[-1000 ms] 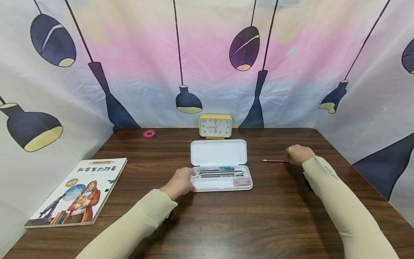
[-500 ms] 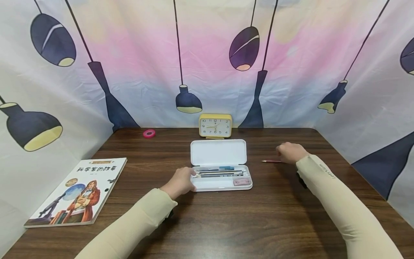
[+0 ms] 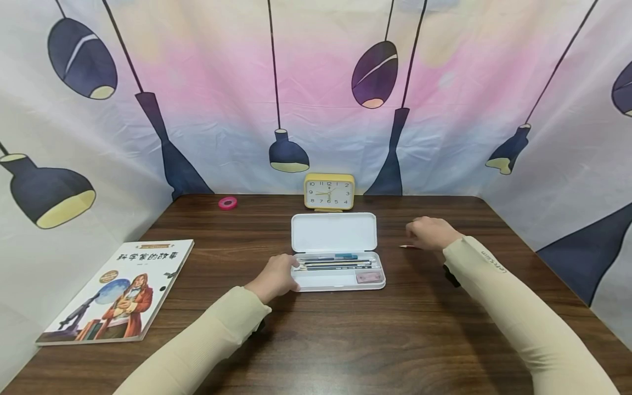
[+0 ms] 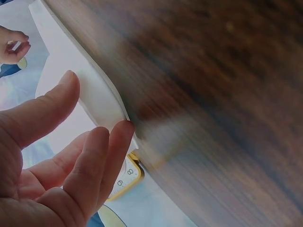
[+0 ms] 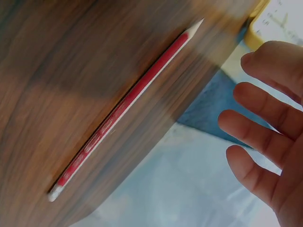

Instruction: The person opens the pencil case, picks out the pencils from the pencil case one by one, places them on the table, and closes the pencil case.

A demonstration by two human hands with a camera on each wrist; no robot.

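An open white pencil case [image 3: 321,282] lies mid-table with its lid [image 3: 333,232] raised; inside are several pencils [image 3: 336,265], a pen with a teal part [image 3: 345,257] and a pink eraser [image 3: 368,277]. My left hand [image 3: 274,277] is at the case's left end. In the left wrist view, its fingertips [image 4: 124,126] touch the case's edge, thumb apart from them. To the right, my right hand [image 3: 432,232] hovers over a red pencil [image 5: 123,106]. The right wrist view shows that pencil flat on the wood, apart from the fingers [image 5: 248,120], which hold nothing.
A yellow alarm clock [image 3: 329,192] stands behind the case. At the back left lies a pink ring-shaped roll [image 3: 227,203]. A book [image 3: 118,296] with an illustrated cover lies at the left edge of the dark wooden table [image 3: 345,340]. Printed cloth [image 3: 222,99] hangs around it.
My right hand has moved left along the red pencil, covering more of it in the head view. The left hand and the pencil case have stayed put.
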